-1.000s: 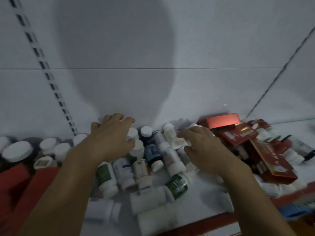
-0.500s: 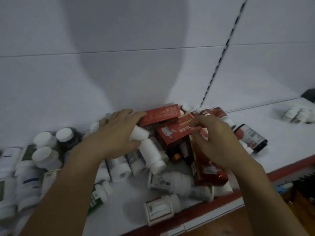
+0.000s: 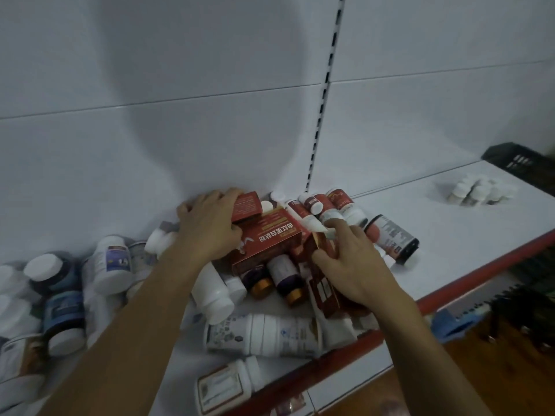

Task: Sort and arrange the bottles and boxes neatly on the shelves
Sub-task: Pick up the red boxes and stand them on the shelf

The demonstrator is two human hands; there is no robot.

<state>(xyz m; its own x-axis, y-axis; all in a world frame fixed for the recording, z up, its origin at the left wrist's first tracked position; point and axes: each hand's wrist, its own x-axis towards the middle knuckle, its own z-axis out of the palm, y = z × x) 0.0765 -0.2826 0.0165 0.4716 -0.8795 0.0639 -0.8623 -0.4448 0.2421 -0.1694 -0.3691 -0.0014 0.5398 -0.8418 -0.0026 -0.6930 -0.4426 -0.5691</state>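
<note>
Two grips: left hand [image 3: 210, 228] curls round the small red box [image 3: 247, 205], right hand [image 3: 357, 268] pinches a red carton [image 3: 322, 291], probably separating boxes from bottles [image 3: 264, 330].

White shelf [image 3: 468, 238] with a red front edge: tumbled bottles [image 3: 261, 331] and red boxes [image 3: 267, 238] heaped at centre and lower left, small white bottles [image 3: 477, 190] grouped at right.

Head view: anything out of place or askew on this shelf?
Yes. Mid-shelf, red boxes lie tilted on a heap of bottles tipped on their sides. One labelled bottle lies at the shelf's red front edge and might roll off. The white bottles far right appear upright.
</note>
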